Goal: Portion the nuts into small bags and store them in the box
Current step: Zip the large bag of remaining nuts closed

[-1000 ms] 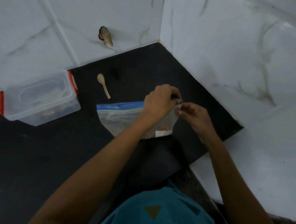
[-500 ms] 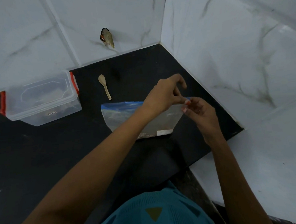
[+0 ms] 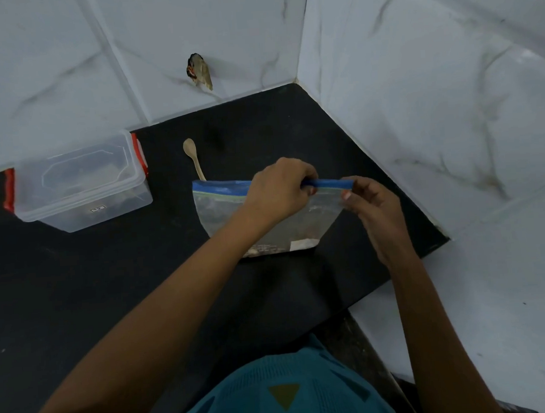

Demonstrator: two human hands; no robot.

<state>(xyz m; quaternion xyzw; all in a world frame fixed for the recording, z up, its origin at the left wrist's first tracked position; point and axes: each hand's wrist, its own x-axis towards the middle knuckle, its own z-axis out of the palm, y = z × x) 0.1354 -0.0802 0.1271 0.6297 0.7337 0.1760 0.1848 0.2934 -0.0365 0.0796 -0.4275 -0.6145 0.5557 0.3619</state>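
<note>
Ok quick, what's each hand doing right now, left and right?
Left hand: closed, fingers curled round the blue zip strip of the bag.
Right hand: closed, pinching the right end of the same strip.

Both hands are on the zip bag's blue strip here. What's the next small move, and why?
Probably pull the blue strip apart to open the zip bag. The left hand pinches the strip midway, the right hand its right end, and it looks sealed; the spoon lies idle behind the bag and the box has its lid on.
</note>
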